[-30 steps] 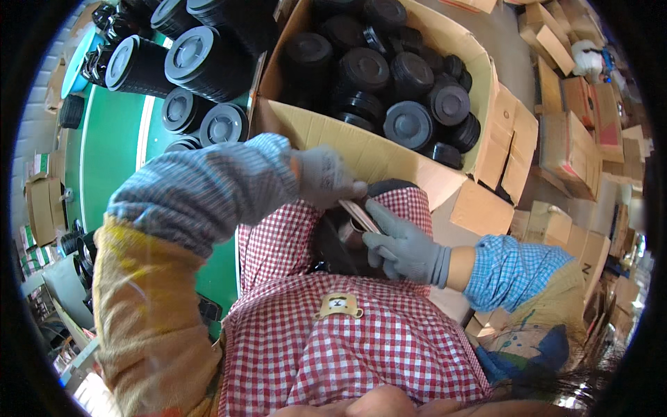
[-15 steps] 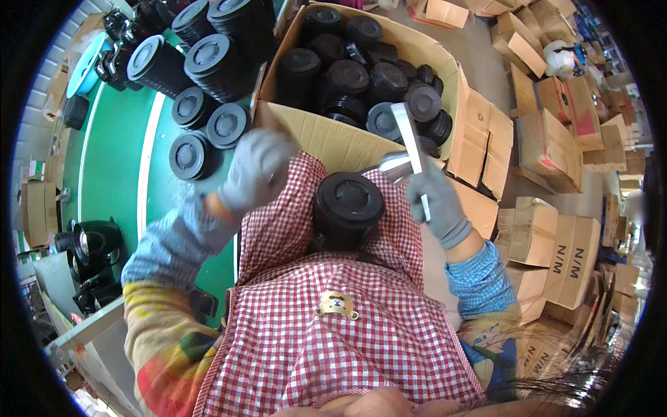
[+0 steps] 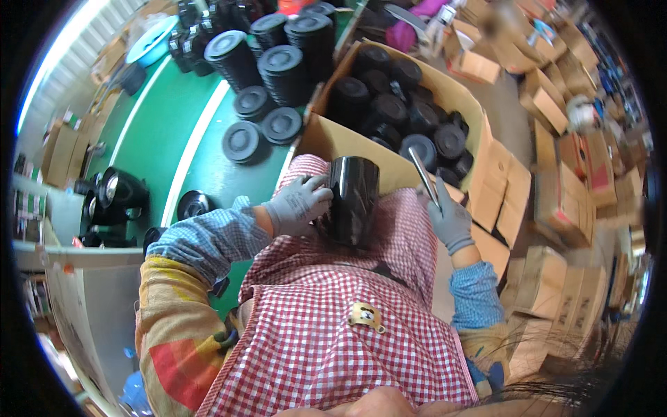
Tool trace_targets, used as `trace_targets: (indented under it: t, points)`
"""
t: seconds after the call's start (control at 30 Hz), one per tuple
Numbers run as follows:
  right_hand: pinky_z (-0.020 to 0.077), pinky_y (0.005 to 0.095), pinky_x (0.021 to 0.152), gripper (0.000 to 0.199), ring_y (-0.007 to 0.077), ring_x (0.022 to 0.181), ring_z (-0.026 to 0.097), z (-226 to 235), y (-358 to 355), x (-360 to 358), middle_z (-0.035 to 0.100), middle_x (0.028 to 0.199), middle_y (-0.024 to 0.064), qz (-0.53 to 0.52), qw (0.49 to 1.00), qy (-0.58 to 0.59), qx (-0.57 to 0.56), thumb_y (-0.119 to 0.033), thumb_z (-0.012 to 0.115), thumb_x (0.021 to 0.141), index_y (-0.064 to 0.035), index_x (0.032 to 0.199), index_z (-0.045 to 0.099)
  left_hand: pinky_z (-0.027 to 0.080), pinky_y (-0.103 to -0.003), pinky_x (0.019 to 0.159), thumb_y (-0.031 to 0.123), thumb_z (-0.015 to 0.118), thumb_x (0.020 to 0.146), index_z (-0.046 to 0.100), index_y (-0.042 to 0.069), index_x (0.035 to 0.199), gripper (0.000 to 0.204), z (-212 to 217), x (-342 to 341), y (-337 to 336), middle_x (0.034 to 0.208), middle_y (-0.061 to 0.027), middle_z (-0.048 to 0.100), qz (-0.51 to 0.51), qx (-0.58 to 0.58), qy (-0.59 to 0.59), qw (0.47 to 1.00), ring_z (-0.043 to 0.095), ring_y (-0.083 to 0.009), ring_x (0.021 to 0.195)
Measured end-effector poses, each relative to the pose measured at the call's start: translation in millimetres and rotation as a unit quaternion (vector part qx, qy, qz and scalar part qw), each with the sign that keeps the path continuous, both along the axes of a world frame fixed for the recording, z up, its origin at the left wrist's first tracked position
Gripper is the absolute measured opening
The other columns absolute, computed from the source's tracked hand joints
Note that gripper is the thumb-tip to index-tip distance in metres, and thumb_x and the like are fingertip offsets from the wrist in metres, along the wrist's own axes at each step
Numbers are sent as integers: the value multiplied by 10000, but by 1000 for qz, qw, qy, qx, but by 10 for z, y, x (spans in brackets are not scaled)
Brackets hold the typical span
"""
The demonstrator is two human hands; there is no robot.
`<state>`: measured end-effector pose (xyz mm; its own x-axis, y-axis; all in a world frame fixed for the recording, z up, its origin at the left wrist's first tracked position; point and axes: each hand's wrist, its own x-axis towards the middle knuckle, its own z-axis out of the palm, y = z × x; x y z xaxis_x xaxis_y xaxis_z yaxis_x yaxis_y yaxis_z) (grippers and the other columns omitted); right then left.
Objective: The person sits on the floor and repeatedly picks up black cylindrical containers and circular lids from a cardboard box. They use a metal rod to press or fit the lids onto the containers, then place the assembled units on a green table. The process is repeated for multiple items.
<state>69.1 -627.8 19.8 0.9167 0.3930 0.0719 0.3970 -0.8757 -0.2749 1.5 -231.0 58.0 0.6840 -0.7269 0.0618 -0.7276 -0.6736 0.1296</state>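
A glossy black cylinder (image 3: pixel 354 198) sits in my lap between my thighs, its smooth side showing. My left hand (image 3: pixel 300 205), in a grey glove, is at the cylinder's left side with bent fingers against it; the thumb's grip is partly hidden. To the right, my gloved right hand (image 3: pixel 450 221) is closed round a narrow silver metal bar (image 3: pixel 422 174), which points up and left. The bar stands apart from the cylinder. A red-and-white checked apron (image 3: pixel 340 326) covers my lap.
Beyond my knees, an open cardboard box (image 3: pixel 479 118) holds several black round parts (image 3: pixel 389 109). On the green table (image 3: pixel 167 132) at left stand stacks of black discs (image 3: pixel 281 69) and a dark glossy housing (image 3: pixel 118 194). Cardboard boxes (image 3: pixel 542 278) line the right side.
My left hand has come down and right to the cylinder. In my lap, a glossy side now shows where a ridged black lid was. The whole view has shifted.
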Motion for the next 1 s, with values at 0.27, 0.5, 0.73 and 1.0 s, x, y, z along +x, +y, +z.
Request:
trace_targets:
  t: [0.27, 0.5, 0.73, 1.0]
  points:
    - [528, 526, 795, 609, 462, 917, 672, 455, 1630, 625, 687, 1057, 269, 216, 950, 37, 222, -250, 582, 932, -79, 1503, 460, 559, -310, 900, 166, 722, 929, 627, 34, 1168, 290, 362, -401, 1504, 1141, -42, 642, 448, -731, 127, 500, 622, -158, 1048]
    - [514, 511, 880, 640, 413, 1006, 672, -310, 3627, 417, 689, 1175, 208, 455, 874, 169, 5, -348, 541, 971, -164, 1559, 365, 510, -268, 678, 200, 725, 960, 597, 52, 1078, 228, -388, 194, 3250, 918, -21, 630, 487, -765, -35, 421, 614, -115, 768]
    - [507, 535, 814, 677, 402, 931, 677, -344, 4158, 472, 689, 1010, 215, 404, 893, 187, -60, -317, 601, 943, -94, 1538, 369, 511, -263, 648, 278, 765, 935, 622, 60, 1038, 281, -722, 1601, 4223, 897, -22, 644, 537, -770, -112, 327, 587, -129, 721]
    - [554, 366, 838, 503, 291, 915, 711, 210, 2965, 665, 737, 1051, 152, 252, 922, 217, 200, -140, 690, 911, -8, 1385, 585, 582, -432, 821, 339, 754, 929, 567, 20, 1179, 446, -1162, 2407, 5476, 1110, -135, 609, 611, -689, -146, 362, 619, -268, 970]
